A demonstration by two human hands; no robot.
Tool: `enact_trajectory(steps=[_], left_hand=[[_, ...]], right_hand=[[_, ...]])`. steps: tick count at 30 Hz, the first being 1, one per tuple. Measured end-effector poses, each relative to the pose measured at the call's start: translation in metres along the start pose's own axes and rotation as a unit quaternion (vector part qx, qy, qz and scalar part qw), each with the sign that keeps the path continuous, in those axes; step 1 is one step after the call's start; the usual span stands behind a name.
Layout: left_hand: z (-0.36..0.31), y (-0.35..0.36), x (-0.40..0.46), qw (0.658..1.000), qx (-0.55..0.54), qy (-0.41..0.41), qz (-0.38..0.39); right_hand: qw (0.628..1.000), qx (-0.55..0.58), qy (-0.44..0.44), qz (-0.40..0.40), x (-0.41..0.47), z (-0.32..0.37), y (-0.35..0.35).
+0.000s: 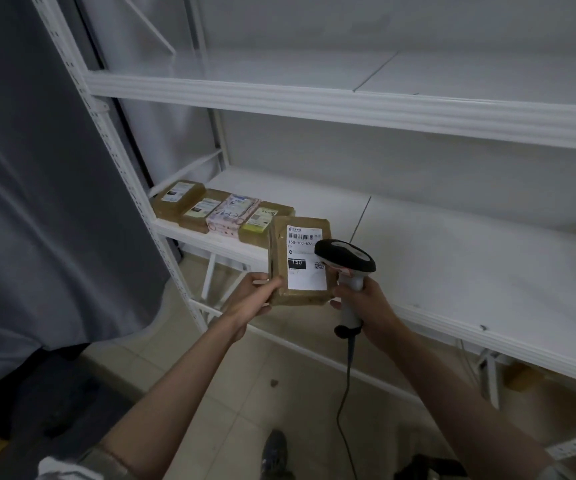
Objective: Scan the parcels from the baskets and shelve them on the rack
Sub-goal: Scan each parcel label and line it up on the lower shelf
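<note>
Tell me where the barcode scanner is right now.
In the head view, the barcode scanner sits centre frame, gripped by the right hand, its head over the label of the brown parcel held by the left hand.

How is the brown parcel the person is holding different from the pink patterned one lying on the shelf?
The held brown parcel is wrapped in plain brown tape; the pink parcel has a pale patterned wrap. The brown one is gripped by the left hand at the shelf's front edge, by the scanner in the right hand; the pink one lies flat in a row between brown parcels. The brown one looks larger, though it is nearer. Both carry printed labels.
</note>
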State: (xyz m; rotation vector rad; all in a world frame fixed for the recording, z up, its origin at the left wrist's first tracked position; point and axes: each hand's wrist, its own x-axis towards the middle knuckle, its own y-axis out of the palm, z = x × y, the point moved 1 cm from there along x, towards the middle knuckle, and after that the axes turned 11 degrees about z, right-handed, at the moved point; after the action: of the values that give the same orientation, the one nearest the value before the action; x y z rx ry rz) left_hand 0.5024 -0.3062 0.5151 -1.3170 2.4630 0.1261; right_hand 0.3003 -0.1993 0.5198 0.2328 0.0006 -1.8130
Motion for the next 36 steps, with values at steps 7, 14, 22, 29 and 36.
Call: enact_trajectory(steps=[7, 14, 22, 29, 36], left_hand=[[-0.019, -0.013, 0.088, 0.999, 0.008, -0.005, 0.032], [-0.037, -0.036, 0.182, 0.991, 0.114, -0.025, 0.065], [-0.034, -0.053, 0.262, 0.972, 0.21, -0.006, 0.106], [-0.028, -0.064, 0.298, 0.954, 0.289, 0.009, 0.082], [-0.025, -0.074, 0.316, 0.962, 0.269, 0.02, 0.044]], right_hand=[[0.999, 0.03, 0.006, -0.034, 0.072, 0.008, -0.004], [0.996, 0.032, 0.041, -0.074, 0.153, 0.004, -0.006], [0.991, 0.041, 0.082, -0.1, 0.219, -0.019, -0.008], [0.988, 0.029, 0.108, -0.106, 0.255, -0.031, -0.004], [0.99, 0.024, 0.105, -0.092, 0.265, -0.035, -0.001]])
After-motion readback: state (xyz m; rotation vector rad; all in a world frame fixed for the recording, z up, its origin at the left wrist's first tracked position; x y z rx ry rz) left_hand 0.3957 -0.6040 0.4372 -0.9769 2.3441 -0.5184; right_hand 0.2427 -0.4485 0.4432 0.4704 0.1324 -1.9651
